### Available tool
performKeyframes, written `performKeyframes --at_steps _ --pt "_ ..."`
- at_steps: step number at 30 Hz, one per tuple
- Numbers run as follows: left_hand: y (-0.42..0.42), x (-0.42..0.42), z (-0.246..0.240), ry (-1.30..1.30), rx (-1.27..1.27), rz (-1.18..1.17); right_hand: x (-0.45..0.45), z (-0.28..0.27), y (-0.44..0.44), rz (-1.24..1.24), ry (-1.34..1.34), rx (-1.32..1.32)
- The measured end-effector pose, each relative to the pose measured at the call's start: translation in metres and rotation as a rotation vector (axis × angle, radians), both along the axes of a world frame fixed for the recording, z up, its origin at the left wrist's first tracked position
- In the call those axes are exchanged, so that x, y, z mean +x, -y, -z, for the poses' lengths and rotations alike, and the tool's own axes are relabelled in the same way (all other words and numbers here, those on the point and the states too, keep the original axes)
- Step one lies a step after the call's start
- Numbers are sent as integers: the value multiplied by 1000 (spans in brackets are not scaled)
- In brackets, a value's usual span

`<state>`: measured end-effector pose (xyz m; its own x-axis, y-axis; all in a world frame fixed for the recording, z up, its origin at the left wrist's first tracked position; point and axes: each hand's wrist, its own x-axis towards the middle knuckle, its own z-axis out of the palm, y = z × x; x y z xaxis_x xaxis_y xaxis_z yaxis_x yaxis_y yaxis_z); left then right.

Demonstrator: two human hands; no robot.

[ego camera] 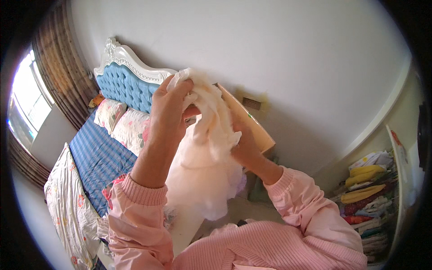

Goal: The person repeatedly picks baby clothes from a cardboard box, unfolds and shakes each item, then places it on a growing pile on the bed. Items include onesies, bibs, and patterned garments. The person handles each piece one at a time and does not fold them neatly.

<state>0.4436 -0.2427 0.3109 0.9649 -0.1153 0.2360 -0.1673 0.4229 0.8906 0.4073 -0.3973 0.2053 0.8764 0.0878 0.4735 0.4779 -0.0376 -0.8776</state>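
A pale, sheer tulle garment with a full, layered skirt hangs from both hands in front of me. My left hand pinches its ruffled upper edge between thumb and fingers. Lower down and to the right, my right hand grips the garment's other side near a small white ruffle; its fingers are partly hidden by the cloth and look blurred. The skirt hangs down towards my body, over a pale surface.
A bed with a blue tufted headboard, flowered pillows and a blue plaid sheet stands at left. Behind the right hand is an open wooden panel or box. Folded clothes fill shelves at right.
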Motion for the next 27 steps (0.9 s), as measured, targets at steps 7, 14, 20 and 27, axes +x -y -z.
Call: performKeyframes --at_steps 7,14,20,27 --pt "10 7 -1 218 422 -284 8 -43 101 280 -105 90" --pt "46 11 -20 515 780 -216 7 -94 172 129 42 166" --pt "72 6 -29 441 630 -62 -5 -119 221 20 -131 347" --pt "107 -15 -32 349 76 174 -45 -135 242 -33 -178 512"
